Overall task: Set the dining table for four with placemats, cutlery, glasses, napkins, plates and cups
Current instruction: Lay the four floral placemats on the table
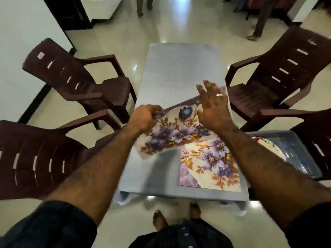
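A narrow table with a grey cloth runs away from me. One floral placemat lies flat at the near right corner. A second floral placemat hangs in the air over the middle of the table, blurred by motion. My left hand pinches its far left edge. My right hand, wearing a ring, hovers over its right part with fingers spread and straight; whether it touches the mat I cannot tell.
Several dark brown plastic chairs surround the table: two on the left, one at far right. A grey bin with tableware sits on a seat at near right. People's legs stand at the back.
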Available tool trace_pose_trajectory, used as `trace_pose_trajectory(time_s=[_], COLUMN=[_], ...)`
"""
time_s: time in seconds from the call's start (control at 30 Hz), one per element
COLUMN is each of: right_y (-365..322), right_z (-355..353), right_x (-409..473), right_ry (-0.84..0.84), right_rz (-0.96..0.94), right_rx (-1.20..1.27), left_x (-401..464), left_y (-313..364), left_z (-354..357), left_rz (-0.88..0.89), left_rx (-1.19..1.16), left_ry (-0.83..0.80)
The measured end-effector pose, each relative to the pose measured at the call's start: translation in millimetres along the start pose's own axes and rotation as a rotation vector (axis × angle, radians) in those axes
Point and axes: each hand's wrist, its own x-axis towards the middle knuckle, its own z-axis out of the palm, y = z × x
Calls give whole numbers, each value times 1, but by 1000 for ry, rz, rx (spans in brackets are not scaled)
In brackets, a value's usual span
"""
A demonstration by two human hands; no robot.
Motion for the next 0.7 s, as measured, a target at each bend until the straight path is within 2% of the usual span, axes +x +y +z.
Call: trace_pose_trajectory(time_s=[0.1,0.23,0.3,0.4,0.47,0.57,0.63,0.67,0.7], right_y=[1,-6,-12,-17,-17,-11,-3,3,6], right_z=[-18,-14,-9,-4,-4,-8,-6,-1,5], right_x=[25,31,23,24,29,36,39,40,40], right_ry=[-96,-499,-550,-517,-474,-384,-304,-271,-257], right_rz=[-148,-133,-112,-157,-177,-65,108,205,298], right_rx=[-146,-14,-6,11,18,114,323,485,648], left_x=[17,14,13,13,12,0,-12,-18,-23], left_y=[10,3,2,2,0,-1,-4,-7,-9], left_z=[-16,-4,5,7,6,10,20,28,36], left_rz=[63,-16,-16,-19,-21,-96,-265,-378,-497], left_rx=[167,321,359,381,374,390,343,283,177], left_ry=[-100,-186,-204,-173,-55,376,634,696,687])
